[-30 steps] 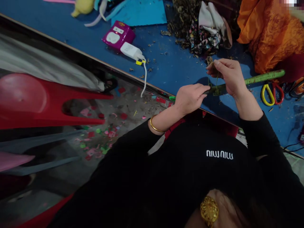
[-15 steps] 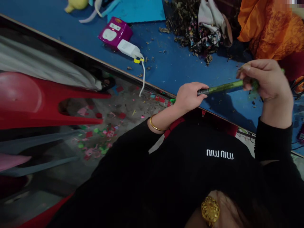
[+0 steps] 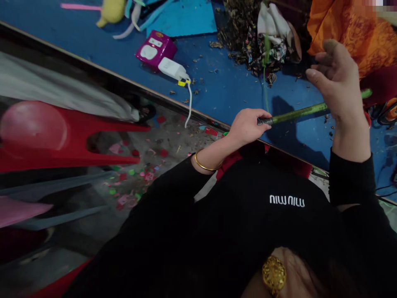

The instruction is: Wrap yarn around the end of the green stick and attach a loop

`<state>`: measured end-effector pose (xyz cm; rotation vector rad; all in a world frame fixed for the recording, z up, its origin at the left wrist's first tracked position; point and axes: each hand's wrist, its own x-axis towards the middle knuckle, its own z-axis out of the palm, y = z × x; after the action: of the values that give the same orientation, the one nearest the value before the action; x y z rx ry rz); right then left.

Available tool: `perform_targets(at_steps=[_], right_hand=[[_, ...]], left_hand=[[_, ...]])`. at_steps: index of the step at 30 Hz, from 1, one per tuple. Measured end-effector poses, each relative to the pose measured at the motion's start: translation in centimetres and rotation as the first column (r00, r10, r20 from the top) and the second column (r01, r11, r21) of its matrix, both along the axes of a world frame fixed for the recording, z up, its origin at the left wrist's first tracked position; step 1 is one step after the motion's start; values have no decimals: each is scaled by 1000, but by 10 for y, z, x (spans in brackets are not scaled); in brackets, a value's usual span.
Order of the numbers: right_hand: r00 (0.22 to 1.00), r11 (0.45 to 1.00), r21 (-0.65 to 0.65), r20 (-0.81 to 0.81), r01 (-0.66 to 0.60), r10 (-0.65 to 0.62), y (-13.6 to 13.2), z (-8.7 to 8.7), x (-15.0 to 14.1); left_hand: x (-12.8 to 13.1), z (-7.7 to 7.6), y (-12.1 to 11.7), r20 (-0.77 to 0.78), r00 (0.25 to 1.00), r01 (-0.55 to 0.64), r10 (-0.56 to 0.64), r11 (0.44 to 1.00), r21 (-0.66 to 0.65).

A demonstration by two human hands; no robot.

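Observation:
My left hand point(image 3: 248, 126) is closed round one end of a long green stick point(image 3: 299, 114), close to the table's front edge. A dark, ridged band point(image 3: 263, 121) covers the stick at the fingertips. To its right, my right hand point(image 3: 338, 78) is raised above the stick, fingers apart and bent, with nothing visible in them. The stick passes behind my right wrist and its pale green far end point(image 3: 367, 93) shows beyond. A thin, blurred green strand point(image 3: 266, 62) stands in the air above the banded end; whether it is attached there, I cannot tell.
The blue table point(image 3: 217, 99) carries a purple socket box point(image 3: 156, 49) with a white charger point(image 3: 173, 68), a light-blue sheet point(image 3: 189, 18), dried leaves point(image 3: 237, 29), a patterned cloth point(image 3: 276, 35) and orange fabric point(image 3: 328, 20). A red chair point(image 3: 71, 136) stands left, beside scraps on the floor.
My right hand has let go of the green material by the stick, opened and lifted slightly. The green strand now shows in the air. My left hand keeps its hold.

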<state>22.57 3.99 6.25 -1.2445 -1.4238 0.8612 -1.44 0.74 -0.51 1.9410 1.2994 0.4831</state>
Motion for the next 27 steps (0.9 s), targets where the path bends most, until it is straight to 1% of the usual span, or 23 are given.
perform_targets(at_steps=[1,2,3,4,5,6,7,8,9,11,12,14,16,17,19,21,23,24,25,26,27], right_hand=[[994,993,93,69,78,-85,-9,-3,0],[984,981,148,113,122,-139,-21,-7,0],[978,979,157,142,133,-156,-34,-10,0],[977,987,112,166,114,-131,-49,-15,-2],[980,998,13,190,60,-62,-63,-22,-4],[984,995,-103,174,-15,33,-76,-30,-8],[985,974,-208,122,-91,118,-85,-41,-14],[987,950,-279,41,-139,157,-92,-53,-21],[988,938,-311,-54,-153,143,-95,-66,-30],[972,944,-303,-229,-128,58,-90,-90,-50],[953,953,-279,-302,-122,34,-84,-99,-61],[919,964,-217,-390,-151,56,-72,-110,-79],[915,969,-175,-393,-177,96,-66,-111,-89],[929,968,-177,-355,-176,104,-67,-109,-91],[974,968,-204,-200,-148,107,-76,-100,-86],[994,979,-183,34,-93,101,-90,-89,-74],[969,998,-52,242,-41,52,-104,-76,-61],[953,999,29,302,-27,17,-108,-70,-55],[945,995,92,327,-28,-4,-111,-65,-50],[948,991,125,317,-43,2,-112,-61,-48],[963,989,128,269,-68,31,-112,-58,-47]], left_hand=[[-1,1,1,2,1000,5,-5,1000,-2],[-1,2,2,7,1000,11,-11,1000,1],[-2,3,4,11,1000,17,-17,1000,8],[-2,5,6,14,1000,22,-22,1000,16],[-3,7,8,13,1000,27,-27,999,24],[-3,10,10,9,999,33,-33,999,30],[-3,13,12,5,999,39,-39,999,37],[-4,16,14,2,999,46,-46,998,46],[-4,20,16,1,999,54,-54,997,56],[-4,27,19,5,997,75,-75,994,79],[-4,30,20,8,996,84,-85,992,92],[-4,36,21,13,995,98,-100,989,113],[-4,39,22,5,995,102,-103,987,125],[-4,39,22,-3,995,98,-98,987,128],[-4,37,23,-22,996,84,-81,988,128],[-5,34,23,-32,997,71,-68,990,124],[-5,30,23,-31,997,76,-73,990,123],[-5,28,23,-28,996,82,-80,989,122],[-6,26,23,-24,996,86,-84,989,123],[-6,25,22,-20,996,85,-83,988,127],[-6,24,21,-17,997,80,-79,988,129]])
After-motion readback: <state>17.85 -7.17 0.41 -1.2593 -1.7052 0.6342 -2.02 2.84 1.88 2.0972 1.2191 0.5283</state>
